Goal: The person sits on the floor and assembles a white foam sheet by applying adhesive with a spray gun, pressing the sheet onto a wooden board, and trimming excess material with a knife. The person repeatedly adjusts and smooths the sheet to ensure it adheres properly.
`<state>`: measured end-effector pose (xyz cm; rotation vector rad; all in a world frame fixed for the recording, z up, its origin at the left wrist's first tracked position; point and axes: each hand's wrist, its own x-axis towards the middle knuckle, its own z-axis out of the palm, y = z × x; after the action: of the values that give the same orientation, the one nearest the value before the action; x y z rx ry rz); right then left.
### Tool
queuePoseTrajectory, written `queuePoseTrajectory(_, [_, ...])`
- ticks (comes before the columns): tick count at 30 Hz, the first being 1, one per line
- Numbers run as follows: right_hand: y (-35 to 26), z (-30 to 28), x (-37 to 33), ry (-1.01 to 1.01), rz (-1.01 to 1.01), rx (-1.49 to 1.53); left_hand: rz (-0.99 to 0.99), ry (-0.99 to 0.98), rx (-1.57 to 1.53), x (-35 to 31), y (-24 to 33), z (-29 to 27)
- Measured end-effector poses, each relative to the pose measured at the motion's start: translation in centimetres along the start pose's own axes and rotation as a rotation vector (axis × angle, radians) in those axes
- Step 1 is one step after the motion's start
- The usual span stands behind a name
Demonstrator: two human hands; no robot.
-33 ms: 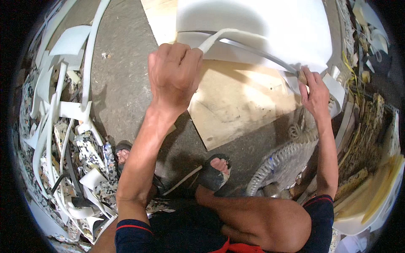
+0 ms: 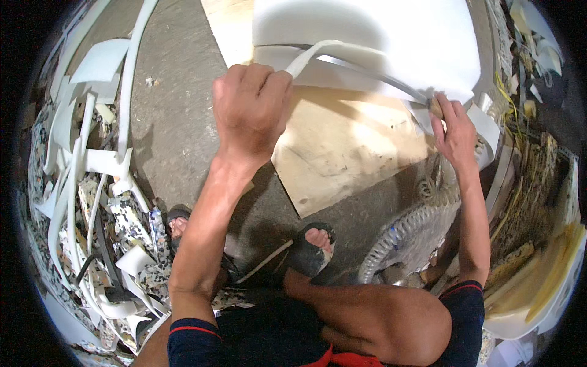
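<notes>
Scarcely a shift, and the white strip (image 2: 315,52) stood bowed

From where I stood, almost nothing had changed over that instant: the view slid a touch, while both hands kept their places and the strip kept its bend. I took that to mean the work had got no further along, the strip no longer or looser than before.

The left hand (image 2: 252,113) was closed in a fist round the near end of the strip, though its fingertips were hidden from me. The right hand (image 2: 455,131) was clamped on a small wooden piece (image 2: 435,109), perhaps a handle. A grey band (image 2: 403,85) ran up and leftward from it; whether it was a blade, I couldn't tell.

The strip rose out of the fist, turned over and arched rightward across the near part of a big white sheet (image 2: 428,37), above a tan board (image 2: 342,140) on the floor (image 2: 177,73). It looked pale, flat and narrow, soft enough to hold a curve. Where its far end met the sheet, I couldn't say whether they were joined.
</notes>
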<state>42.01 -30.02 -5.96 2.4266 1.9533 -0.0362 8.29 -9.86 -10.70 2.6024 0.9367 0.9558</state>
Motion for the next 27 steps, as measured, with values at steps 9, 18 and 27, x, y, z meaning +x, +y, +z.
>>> queuePoseTrajectory(9, [2.8,-0.1,-0.6,-0.042,0.064,-0.038,0.071,-0.043,-0.077,0.1,0.1,-0.9])
queuePoseTrajectory(18, [2.9,1.0,-0.4,0.018,-0.004,-0.010,0.088,-0.105,-0.137,-1.6,2.2,-1.3])
queuePoseTrajectory(27, [6.5,0.1,-2.8,0.040,0.105,-0.049,0.109,-0.105,-0.204,-1.5,3.8,-2.1])
